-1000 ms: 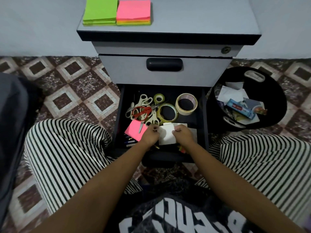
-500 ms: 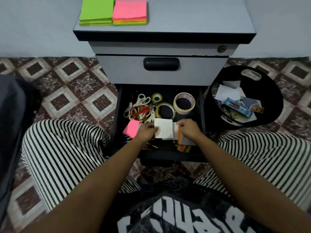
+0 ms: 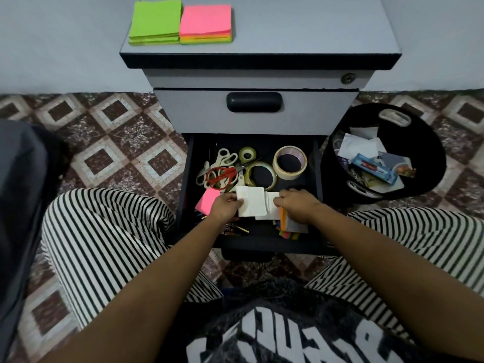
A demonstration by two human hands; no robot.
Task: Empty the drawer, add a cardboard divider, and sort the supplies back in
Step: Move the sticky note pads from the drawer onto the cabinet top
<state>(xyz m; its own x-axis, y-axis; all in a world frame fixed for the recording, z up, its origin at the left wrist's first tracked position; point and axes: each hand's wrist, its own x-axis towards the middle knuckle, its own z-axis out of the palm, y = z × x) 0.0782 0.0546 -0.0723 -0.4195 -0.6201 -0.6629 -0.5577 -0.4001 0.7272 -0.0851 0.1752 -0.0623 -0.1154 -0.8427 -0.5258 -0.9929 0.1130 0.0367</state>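
The bottom drawer of a grey cabinet stands open between my knees. My left hand and my right hand both pinch a stack of white paper pads just above the drawer's front half. Behind the pads lie several scissors, two yellowish tape rolls and a wide masking tape roll. A pink sticky pad lies left of my left hand. Coloured sticky notes sit under my right hand. Small pens or batteries lie near the front.
Green and pink sticky-note stacks rest on the cabinet top. A black basket with papers and packets stands on the tiled floor, right of the drawer. My striped-trousered knees flank the drawer. A dark grey object fills the left edge.
Both hands have lifted the white pads from low in the drawer, uncovering coloured sticky notes beneath. The pads now sit farther back, toward the tape rolls.
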